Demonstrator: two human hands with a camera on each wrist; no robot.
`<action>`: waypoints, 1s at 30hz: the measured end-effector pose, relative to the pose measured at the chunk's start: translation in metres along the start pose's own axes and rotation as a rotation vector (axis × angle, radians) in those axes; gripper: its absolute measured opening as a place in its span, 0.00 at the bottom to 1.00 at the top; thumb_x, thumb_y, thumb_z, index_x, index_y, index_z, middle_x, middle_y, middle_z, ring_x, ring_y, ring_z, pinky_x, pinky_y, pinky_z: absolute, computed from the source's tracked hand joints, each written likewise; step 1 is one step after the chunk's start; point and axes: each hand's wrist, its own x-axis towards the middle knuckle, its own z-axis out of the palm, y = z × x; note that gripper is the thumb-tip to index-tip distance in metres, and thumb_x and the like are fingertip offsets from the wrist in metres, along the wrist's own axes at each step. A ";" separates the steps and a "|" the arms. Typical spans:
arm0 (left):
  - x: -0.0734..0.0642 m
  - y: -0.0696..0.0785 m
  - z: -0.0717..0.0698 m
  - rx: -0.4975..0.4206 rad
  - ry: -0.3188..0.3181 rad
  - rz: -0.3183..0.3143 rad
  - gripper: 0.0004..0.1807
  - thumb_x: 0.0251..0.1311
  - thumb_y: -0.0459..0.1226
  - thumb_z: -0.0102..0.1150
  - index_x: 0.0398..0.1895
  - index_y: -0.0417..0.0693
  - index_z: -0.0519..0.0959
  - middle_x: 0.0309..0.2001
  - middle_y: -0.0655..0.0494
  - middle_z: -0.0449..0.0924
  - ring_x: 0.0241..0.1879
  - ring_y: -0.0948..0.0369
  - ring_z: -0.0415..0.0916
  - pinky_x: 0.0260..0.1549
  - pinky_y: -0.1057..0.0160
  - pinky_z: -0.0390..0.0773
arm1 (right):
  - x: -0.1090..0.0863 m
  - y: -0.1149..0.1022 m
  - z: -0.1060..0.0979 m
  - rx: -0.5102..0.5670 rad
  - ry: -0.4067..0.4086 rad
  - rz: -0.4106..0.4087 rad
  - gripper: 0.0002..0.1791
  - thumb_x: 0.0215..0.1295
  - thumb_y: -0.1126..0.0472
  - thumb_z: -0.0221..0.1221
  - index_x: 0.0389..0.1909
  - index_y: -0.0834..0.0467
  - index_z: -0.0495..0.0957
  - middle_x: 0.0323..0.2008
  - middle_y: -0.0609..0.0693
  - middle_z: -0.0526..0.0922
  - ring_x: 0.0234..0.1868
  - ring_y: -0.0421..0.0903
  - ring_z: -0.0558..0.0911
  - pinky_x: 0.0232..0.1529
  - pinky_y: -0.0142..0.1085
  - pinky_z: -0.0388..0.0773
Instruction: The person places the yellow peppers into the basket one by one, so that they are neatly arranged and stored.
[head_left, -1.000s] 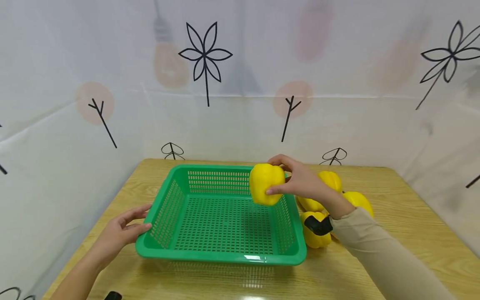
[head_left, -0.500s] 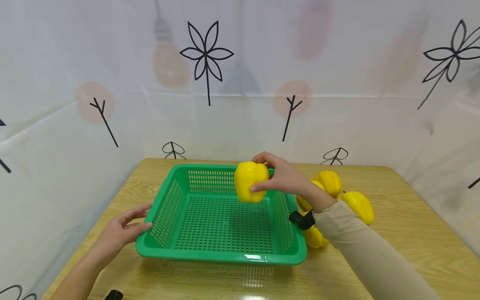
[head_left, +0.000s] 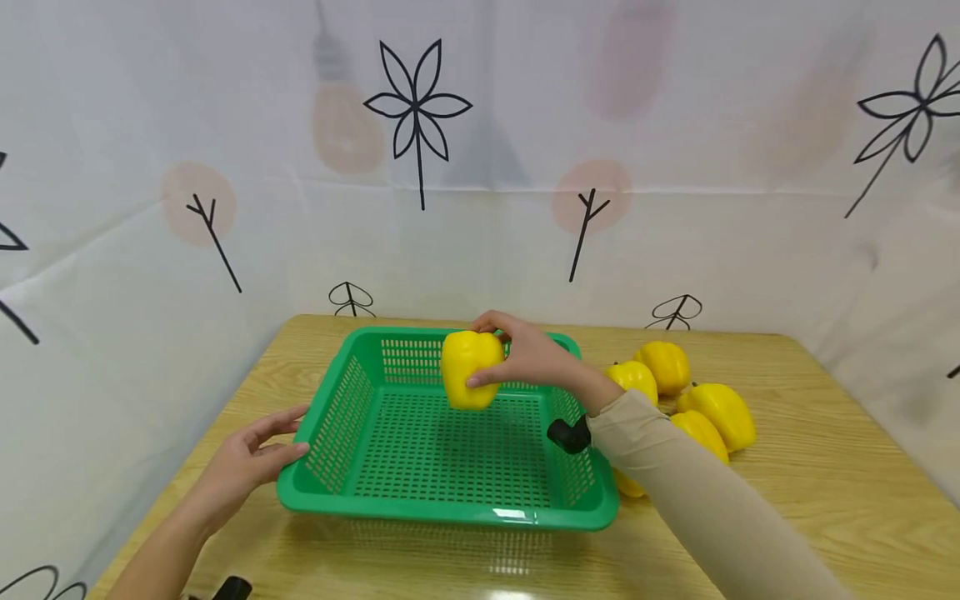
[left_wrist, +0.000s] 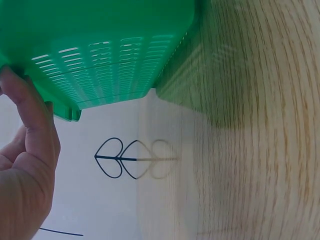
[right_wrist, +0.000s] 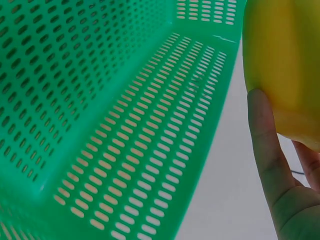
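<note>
My right hand holds a yellow bell pepper above the back right part of the green plastic basket, thumb on the near side and fingers behind. In the right wrist view, the pepper fills the upper right, with a finger along its surface. My left hand grips the basket's left rim, its thumb on the edge. The left wrist view shows the left hand close under the basket's rim. Inside, the basket's slotted floor is bare.
Several more yellow bell peppers lie in a group on the wooden table right of the basket, partly hidden by the right sleeve. A white printed cloth hangs behind the table and at both sides.
My right hand has carried the pepper leftward, from over the basket's right rim to over its inside. My left hand stays on the left rim.
</note>
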 end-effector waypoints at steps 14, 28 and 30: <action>0.000 -0.002 -0.001 -0.003 0.001 0.004 0.33 0.63 0.40 0.56 0.70 0.44 0.58 0.61 0.40 0.58 0.46 0.63 0.76 0.40 0.59 0.77 | 0.032 0.010 0.029 0.051 -0.044 0.049 0.33 0.45 0.53 0.73 0.53 0.54 0.70 0.49 0.51 0.73 0.40 0.52 0.74 0.35 0.39 0.77; 0.001 -0.001 -0.001 0.000 0.005 0.009 0.33 0.63 0.40 0.56 0.70 0.44 0.58 0.61 0.40 0.59 0.46 0.63 0.76 0.40 0.59 0.77 | 0.052 0.024 0.061 -0.073 -0.181 0.122 0.34 0.45 0.48 0.72 0.52 0.52 0.69 0.46 0.52 0.72 0.38 0.47 0.74 0.35 0.35 0.75; 0.001 -0.001 0.000 0.009 0.008 0.010 0.33 0.63 0.40 0.57 0.70 0.44 0.58 0.61 0.40 0.59 0.46 0.63 0.76 0.40 0.60 0.77 | 0.053 0.027 0.066 -0.084 -0.196 0.127 0.33 0.45 0.49 0.72 0.52 0.53 0.70 0.45 0.51 0.73 0.38 0.46 0.74 0.35 0.35 0.75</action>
